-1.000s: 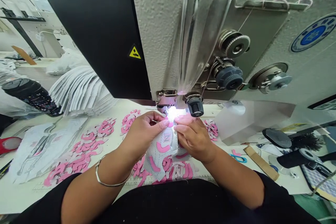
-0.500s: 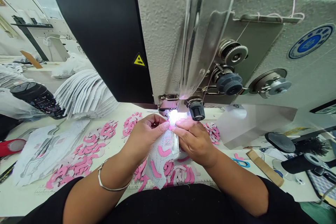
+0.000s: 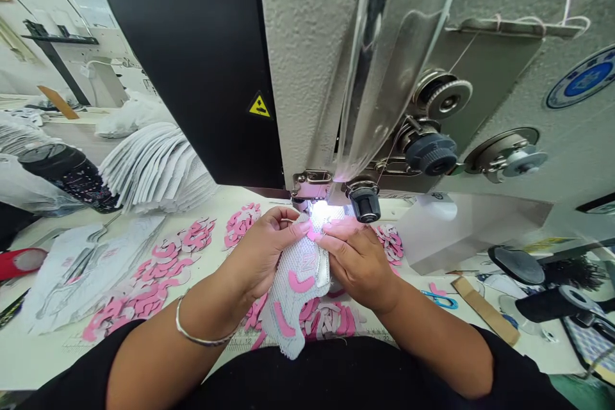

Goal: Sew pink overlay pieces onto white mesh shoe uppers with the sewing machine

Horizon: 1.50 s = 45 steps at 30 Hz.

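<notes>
Mesh shoe upper [image 3: 293, 307] sits between my hands, just below the presser foot [image 3: 311, 184] of the sewing machine [image 3: 307, 64], its top edge lit by the lamp at 12 o'clock and its lower end hanging toward me at 6 o'clock. It looks light and soft, the kind of mesh that gives and drifts if I let it, with the pink strips [image 3: 300, 282] adding only a little stiffness, so I judge the firm place to hold is near the top edge, close to the foot, not the floppy tail. My left hand [image 3: 262, 256] is curled over that edge, fingers bunched together on the mesh; my right hand [image 3: 358, 266] presses its fingers [image 3: 336, 229] down from the other side, almost meeting the left ones. Both thumbs are hidden, so I cannot tell how they bear on it. Loose pink pieces [image 3: 148, 288] lie at 9 o'clock, a stack of mesh cut-outs [image 3: 158, 170] at 10, blue scissors [image 3: 439, 299] at 3. Since the last frame the lower end has swung slightly further toward me
</notes>
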Tool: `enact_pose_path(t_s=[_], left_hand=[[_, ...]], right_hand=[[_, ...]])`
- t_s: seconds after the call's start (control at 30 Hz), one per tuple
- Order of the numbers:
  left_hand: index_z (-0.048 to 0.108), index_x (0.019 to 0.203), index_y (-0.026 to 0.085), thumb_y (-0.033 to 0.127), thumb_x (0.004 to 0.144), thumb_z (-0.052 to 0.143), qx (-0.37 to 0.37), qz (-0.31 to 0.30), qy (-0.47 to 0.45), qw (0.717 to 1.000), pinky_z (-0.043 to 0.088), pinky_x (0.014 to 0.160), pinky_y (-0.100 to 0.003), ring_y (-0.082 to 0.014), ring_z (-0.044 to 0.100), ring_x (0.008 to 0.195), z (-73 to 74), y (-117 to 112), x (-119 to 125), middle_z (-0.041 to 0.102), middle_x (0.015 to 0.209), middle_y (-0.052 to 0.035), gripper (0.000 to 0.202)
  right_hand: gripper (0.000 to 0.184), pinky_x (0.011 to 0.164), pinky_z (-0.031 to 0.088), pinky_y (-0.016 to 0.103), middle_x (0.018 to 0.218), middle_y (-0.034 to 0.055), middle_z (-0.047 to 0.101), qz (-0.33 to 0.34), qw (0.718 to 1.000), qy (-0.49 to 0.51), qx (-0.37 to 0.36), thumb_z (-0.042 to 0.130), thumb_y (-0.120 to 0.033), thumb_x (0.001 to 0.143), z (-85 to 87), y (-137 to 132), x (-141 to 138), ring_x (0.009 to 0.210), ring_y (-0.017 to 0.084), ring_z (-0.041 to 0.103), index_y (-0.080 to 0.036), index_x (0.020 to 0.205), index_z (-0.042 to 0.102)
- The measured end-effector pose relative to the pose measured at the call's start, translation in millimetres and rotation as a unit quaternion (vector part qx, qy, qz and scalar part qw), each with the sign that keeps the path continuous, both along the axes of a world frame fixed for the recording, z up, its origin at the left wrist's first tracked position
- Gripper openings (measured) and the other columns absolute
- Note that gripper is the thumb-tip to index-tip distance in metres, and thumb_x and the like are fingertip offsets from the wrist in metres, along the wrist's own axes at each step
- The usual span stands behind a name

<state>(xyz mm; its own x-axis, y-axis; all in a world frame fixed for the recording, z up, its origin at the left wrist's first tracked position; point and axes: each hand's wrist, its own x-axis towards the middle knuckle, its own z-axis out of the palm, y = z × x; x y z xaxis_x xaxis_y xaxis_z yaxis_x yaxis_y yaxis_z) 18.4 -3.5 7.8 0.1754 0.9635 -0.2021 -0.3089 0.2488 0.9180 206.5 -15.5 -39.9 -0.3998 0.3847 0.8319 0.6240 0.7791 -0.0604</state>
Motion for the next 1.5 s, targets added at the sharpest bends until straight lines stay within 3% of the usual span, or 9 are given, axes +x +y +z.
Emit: enact_pose_path(t_s=[0.2, 0.37, 0.8, 1.03, 1.2, 1.5], left_hand=[[0.062, 0.074, 0.018, 0.028, 0.068, 0.083, -0.011, -0.065, 0.019, 0.998, 0.045, 0.055, -0.023, -0.0107, 0.054, 0.058, 1.9, 0.0, -3.4, 0.058, 0.068, 0.0028, 0.023], [0.064, 0.072, 0.018, 0.025, 0.073, 0.076, 0.006, -0.052, 0.052, 0.997, 0.043, 0.053, -0.022, -0.01, 0.052, 0.056, 0.9, 2.3, -0.6, 0.058, 0.065, 0.0029, 0.013], [0.069, 0.073, 0.014, 0.016, 0.064, 0.079, -0.036, -0.083, -0.002, 0.996, 0.052, 0.056, -0.026, -0.0152, 0.063, 0.058, 11.2, 9.2, 4.0, 0.067, 0.065, -0.0029, 0.013], [0.07, 0.075, 0.014, 0.015, 0.067, 0.078, -0.029, -0.085, -0.002, 0.996, 0.054, 0.057, -0.026, -0.0152, 0.065, 0.057, 11.9, 11.0, 4.3, 0.069, 0.065, -0.0029, 0.012], [0.067, 0.069, 0.014, 0.013, 0.065, 0.08, -0.045, -0.054, -0.004, 0.998, 0.053, 0.053, -0.024, -0.0133, 0.063, 0.053, 10.2, 12.2, 3.7, 0.066, 0.059, -0.0001, 0.014], [0.066, 0.07, 0.014, 0.014, 0.066, 0.079, -0.041, -0.069, -0.013, 0.997, 0.054, 0.056, -0.026, -0.0143, 0.064, 0.055, 9.4, 12.9, 2.7, 0.067, 0.061, -0.0008, 0.013]], right_hand=[[0.041, 0.092, 0.053, 0.04, 0.108, 0.0055, 0.07, -0.007, 1.0, 0.003, 0.002, 0.059, -0.005, 0.086, 1.4, -1.4, -1.1, 0.103, 0.021, 0.064, -0.024, 0.121, 0.062], [0.041, 0.092, 0.052, 0.041, 0.109, 0.0062, 0.07, -0.006, 1.0, 0.004, 0.008, 0.06, -0.004, 0.085, 1.4, -0.3, -1.6, 0.103, 0.021, 0.063, -0.023, 0.122, 0.061], [0.033, 0.086, 0.051, 0.037, 0.103, 0.0044, 0.072, -0.033, 0.999, 0.007, 0.014, 0.055, -0.006, 0.088, 5.2, 0.9, -5.9, 0.093, 0.019, 0.065, -0.023, 0.117, 0.062], [0.031, 0.083, 0.051, 0.035, 0.101, 0.0048, 0.071, -0.036, 0.999, 0.01, 0.028, 0.055, -0.006, 0.088, 5.7, 2.0, -7.4, 0.092, 0.018, 0.063, -0.02, 0.115, 0.063], [0.03, 0.084, 0.05, 0.034, 0.1, 0.0041, 0.071, -0.046, 0.999, 0.007, 0.025, 0.056, -0.007, 0.089, 2.8, 2.3, -8.0, 0.091, 0.018, 0.063, -0.021, 0.115, 0.063], [0.031, 0.087, 0.05, 0.035, 0.103, 0.005, 0.071, -0.04, 0.999, 0.002, 0.005, 0.055, -0.007, 0.089, 3.0, 2.2, -8.0, 0.096, 0.018, 0.064, -0.021, 0.116, 0.063]])
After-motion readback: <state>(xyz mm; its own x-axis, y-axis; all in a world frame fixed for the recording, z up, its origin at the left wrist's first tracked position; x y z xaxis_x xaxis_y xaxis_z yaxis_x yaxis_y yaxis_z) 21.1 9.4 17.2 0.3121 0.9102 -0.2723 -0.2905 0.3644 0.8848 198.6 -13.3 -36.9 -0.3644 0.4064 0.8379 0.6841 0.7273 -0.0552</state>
